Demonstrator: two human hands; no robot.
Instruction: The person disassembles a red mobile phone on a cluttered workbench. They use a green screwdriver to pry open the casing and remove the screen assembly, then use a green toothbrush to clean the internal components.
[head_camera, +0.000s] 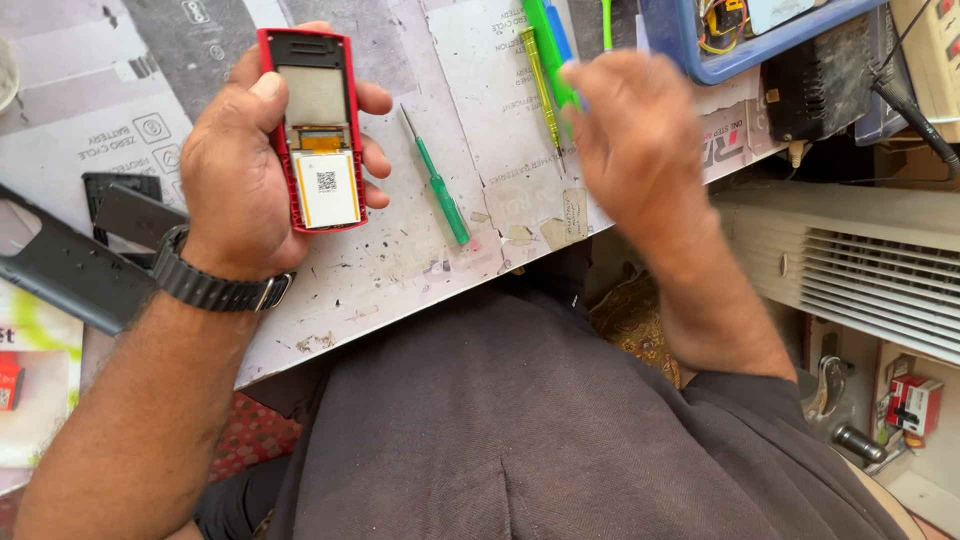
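Note:
My left hand (235, 170) grips a small red phone (315, 130) with its back cover off, showing a white battery with a square code label. My right hand (640, 140) is blurred over the worktable's edge, its fingers closed around a bright green tool (548, 55). A green-handled screwdriver (437, 185) lies on the table between the two hands. A yellow-green screwdriver (540, 80) lies just left of my right hand.
The worktable (400, 270) is covered in worn printed paper. A black phone cover (70, 270) and dark parts lie at the left. A blue tray (700, 50) with wired parts sits at the top right, beside a black box (820, 90). A white ribbed appliance (860, 270) stands at the right.

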